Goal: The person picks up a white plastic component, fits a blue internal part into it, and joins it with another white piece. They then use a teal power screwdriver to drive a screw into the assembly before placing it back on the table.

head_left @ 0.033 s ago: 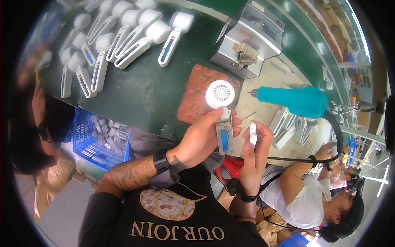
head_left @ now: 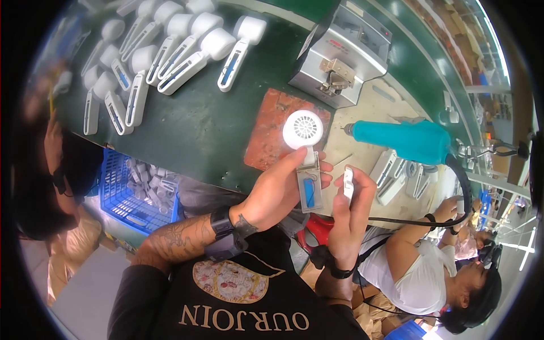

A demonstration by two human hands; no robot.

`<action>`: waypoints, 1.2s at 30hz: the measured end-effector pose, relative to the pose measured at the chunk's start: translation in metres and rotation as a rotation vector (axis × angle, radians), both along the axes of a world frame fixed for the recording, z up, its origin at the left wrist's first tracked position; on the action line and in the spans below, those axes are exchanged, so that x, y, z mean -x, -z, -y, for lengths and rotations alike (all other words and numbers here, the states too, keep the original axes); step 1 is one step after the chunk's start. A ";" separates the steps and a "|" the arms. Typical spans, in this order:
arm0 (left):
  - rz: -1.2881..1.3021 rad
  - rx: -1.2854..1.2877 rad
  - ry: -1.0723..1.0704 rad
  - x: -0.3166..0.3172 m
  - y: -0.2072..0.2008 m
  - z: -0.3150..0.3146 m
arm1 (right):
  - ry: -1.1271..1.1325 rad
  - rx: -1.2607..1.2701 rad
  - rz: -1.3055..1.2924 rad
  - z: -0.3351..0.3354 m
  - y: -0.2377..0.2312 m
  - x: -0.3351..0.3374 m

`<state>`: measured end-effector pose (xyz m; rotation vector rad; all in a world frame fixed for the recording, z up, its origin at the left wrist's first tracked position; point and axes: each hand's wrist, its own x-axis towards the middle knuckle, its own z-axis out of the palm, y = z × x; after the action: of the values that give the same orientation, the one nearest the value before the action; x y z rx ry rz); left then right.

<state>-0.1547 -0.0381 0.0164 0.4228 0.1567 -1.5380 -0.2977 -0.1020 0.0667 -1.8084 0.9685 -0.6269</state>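
My left hand (head_left: 273,190) grips a white handheld device (head_left: 293,139) by its neck, between thumb and fingers. Its round head carries a radial slotted grille and lies over a reddish stone slab (head_left: 266,127). The handle's open hollow, turned up, shows a blue cylinder (head_left: 309,191) and thin wires. Just right of that handle, my right hand (head_left: 350,226) pinches a small white plastic piece (head_left: 348,181) between thumb and fingers, apart from the device. What exactly this piece is cannot be made out.
Several similar white devices (head_left: 184,62) lie at the far left of the green table. A teal power screwdriver (head_left: 396,139) with a black cable rests at right, beside white handle parts (head_left: 388,175). Behind the slab stands a silver machine (head_left: 340,56). A blue basket (head_left: 127,212) holds grey parts; a co-worker (head_left: 413,272) sits at right.
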 end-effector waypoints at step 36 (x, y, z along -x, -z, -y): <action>0.021 -0.035 -0.069 0.011 -0.003 -0.002 | -0.017 0.581 -0.418 -0.010 0.009 -0.036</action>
<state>-0.1656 -0.0360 0.0198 0.4567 0.1797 -1.4646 -0.2613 -0.0919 0.0573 -2.5322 1.1152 -0.5656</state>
